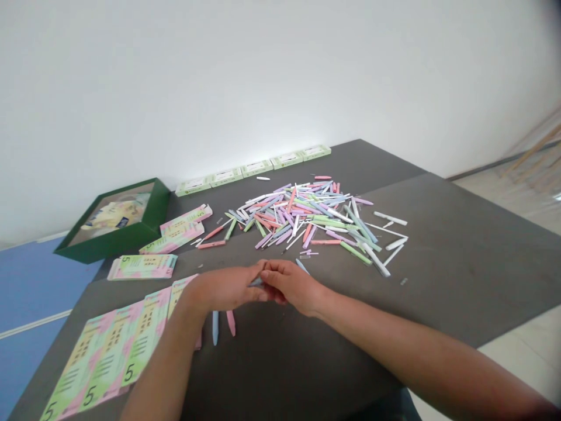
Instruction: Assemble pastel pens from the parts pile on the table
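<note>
A small pale blue piece [256, 282] sits between the fingertips of both hands, mostly hidden by them. Its long axis runs nearly level across the view, its right end rising slightly toward the far edge of the dark grey table [442, 251].

At the table's left side, a green box [113, 247] lies near the far edge, and printed cards marked "5" [105, 351] lie overlapping along the near left edge, with a stack of cards [142, 267] beyond them. The left forearm [164, 374] rises from the bottom edge of the view, slanting up and to the right, and the left hand [223, 289] lies palm down, fingers pointing right. Just below it, a pale blue stick [215, 327] and a pink stick [230, 323] lie side by side, both pointing roughly toward the near edge.

The right hand [293, 286] meets the left from the other side, fingers pointing left, so the hands are together. Its forearm [416, 351] stretches away to the lower right corner. A heap of pastel and white sticks [298, 219] lies crisscrossed beyond the hands, and a pale blue stick [302, 266] lies just past the right hand. A row of small white-and-green boxes [252, 168] lines the far edge.
</note>
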Demonstrator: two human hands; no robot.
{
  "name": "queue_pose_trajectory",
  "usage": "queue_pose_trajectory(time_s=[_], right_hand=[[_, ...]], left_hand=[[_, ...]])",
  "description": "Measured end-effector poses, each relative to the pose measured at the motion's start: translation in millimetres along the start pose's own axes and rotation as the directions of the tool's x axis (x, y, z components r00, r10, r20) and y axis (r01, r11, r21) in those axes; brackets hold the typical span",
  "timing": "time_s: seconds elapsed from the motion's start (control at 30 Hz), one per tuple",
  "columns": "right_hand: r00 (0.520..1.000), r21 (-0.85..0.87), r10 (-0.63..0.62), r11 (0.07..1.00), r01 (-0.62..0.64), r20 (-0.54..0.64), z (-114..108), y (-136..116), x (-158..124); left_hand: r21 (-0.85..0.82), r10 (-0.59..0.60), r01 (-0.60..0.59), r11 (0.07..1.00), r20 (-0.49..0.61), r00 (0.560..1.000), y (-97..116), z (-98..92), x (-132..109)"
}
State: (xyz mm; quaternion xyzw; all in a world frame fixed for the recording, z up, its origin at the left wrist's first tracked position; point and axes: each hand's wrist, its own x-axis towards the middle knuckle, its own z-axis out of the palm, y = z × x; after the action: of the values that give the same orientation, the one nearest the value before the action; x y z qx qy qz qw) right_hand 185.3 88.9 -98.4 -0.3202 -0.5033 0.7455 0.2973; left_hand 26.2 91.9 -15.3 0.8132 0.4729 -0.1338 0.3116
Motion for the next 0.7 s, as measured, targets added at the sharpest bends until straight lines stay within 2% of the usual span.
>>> queue_pose_trajectory(time_s=[0.03, 0.1, 0.17, 0.23, 0.33, 0.5, 0.7], right_hand=[[0.996, 0.140, 0.082, 0.986, -0.087, 0.040, -4.3, 3.9, 1.3], [0.967, 0.360, 0.200, 0.900, -0.245, 0.160, -12.7, 8.7, 2.7], [0.936, 0.492, 0.241, 0.801, -0.342, 0.258, -18.7, 10.3, 3.9], [0.926, 0.566, 0.246, 0.736, -0.371, 0.288, -21.4, 10.3, 5.5], [0.918, 0.602, 0.271, 0.695, -0.394, 0.288, -21.3, 10.8, 7.7], [0.909, 0.582, 0.325, 0.699, -0.416, 0.259, -19.8, 11.0, 7.9], [0.882, 0.545, 0.396, 0.695, -0.469, 0.255, -19.0, 6.9, 6.6]], left_hand=[[0.008, -0.015, 0.015, 1.000, -0.006, 1.000, -4.2, -2.7, -5.0], [0.013, -0.083, 0.084, 0.996, -0.014, 0.996, -11.5, -8.5, -15.4], [0.032, -0.088, 0.089, 0.996, -0.011, 0.996, -15.9, -12.3, -23.3], [0.051, -0.068, 0.069, 0.996, -0.011, 0.998, -17.3, -13.1, -27.6], [0.049, -0.047, 0.047, 0.998, -0.014, 0.999, -16.9, -11.0, -30.8], [0.020, -0.074, 0.074, 0.997, -0.017, 0.997, -15.5, -9.4, -34.1], [-0.009, -0.043, 0.043, 0.999, -0.016, 0.999, -15.1, -4.7, -25.9]])
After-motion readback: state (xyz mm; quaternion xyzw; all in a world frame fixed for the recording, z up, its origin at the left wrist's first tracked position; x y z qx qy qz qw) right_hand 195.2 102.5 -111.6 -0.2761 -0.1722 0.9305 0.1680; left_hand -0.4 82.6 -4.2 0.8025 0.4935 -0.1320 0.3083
